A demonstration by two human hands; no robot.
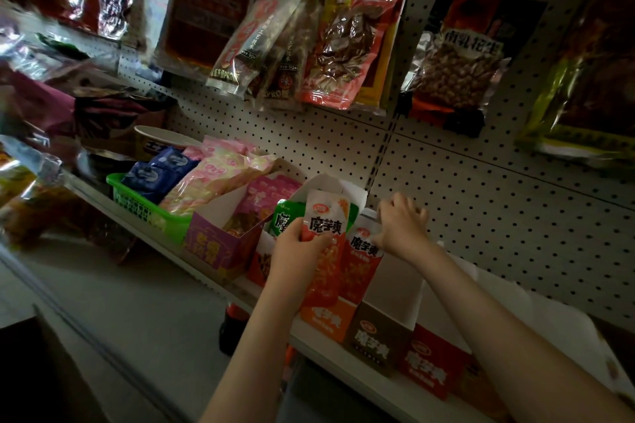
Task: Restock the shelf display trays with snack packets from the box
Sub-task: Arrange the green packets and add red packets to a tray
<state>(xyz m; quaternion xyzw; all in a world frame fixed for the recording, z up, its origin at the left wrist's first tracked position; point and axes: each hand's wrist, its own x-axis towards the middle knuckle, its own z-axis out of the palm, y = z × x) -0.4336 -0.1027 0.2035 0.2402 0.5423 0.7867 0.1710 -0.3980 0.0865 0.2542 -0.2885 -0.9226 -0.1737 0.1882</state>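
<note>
A: Your left hand point(298, 252) is just below the middle of the frame, fingers curled round an orange packet point(324, 244). The thumb lies across its left edge. You hold it upright, over the front of the orange tray point(326, 319).

B: Your right hand point(402, 227) sits just right of centre, knuckles up, fingers bent and bunched together. Its fingertips meet the top of a standing packet point(362, 252) inside that same tray. Whether you pinch that packet or the white card wall behind it, I cannot tell.

A: The 2 packets touch, the held one partly covering the standing one. A green packet point(287, 220) shows just behind your left hand's fingers.

B: 3 trays stand side by side on the shelf point(330, 359), running toward the lower right: orange, then a brown tray point(378, 342), then a red tray point(433, 373). Your right forearm crosses above the brown and red ones.

A: Left of the orange tray there is a purple box point(216, 247) with pink packets, and further left a green basket point(147, 206) holding blue and pink bags.

B: Behind it all runs the pegboard point(464, 189). Bags hang across the top of the frame, a peanut bag point(457, 69) at the upper right among them.
</note>
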